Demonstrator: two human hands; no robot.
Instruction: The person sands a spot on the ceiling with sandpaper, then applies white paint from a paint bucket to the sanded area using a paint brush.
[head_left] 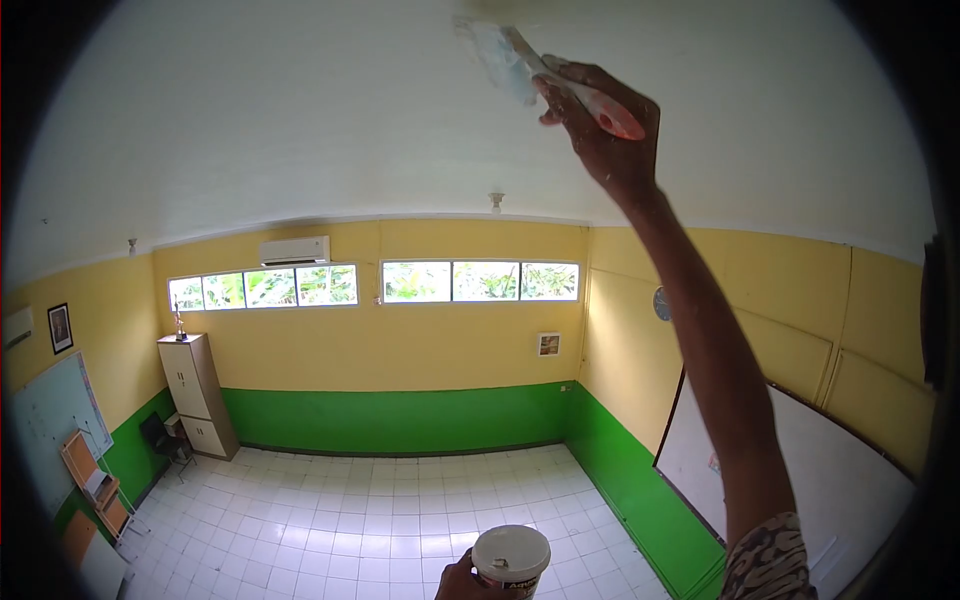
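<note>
- Right hand [600, 125]: raised overhead, fingers closed around the handle of a paintbrush [545, 70], whose bristles touch the white ceiling [300, 110].
- Left hand [462, 582]: at the lower edge, fingers wrapped around a white paint can [510, 558], partly out of view.

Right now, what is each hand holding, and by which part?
The right hand grips a paintbrush by its handle, bristles against the ceiling. The left hand holds a paint can by its side.

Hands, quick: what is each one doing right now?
Left hand: closed on a paint can.
Right hand: closed on a paintbrush at the ceiling.
</note>
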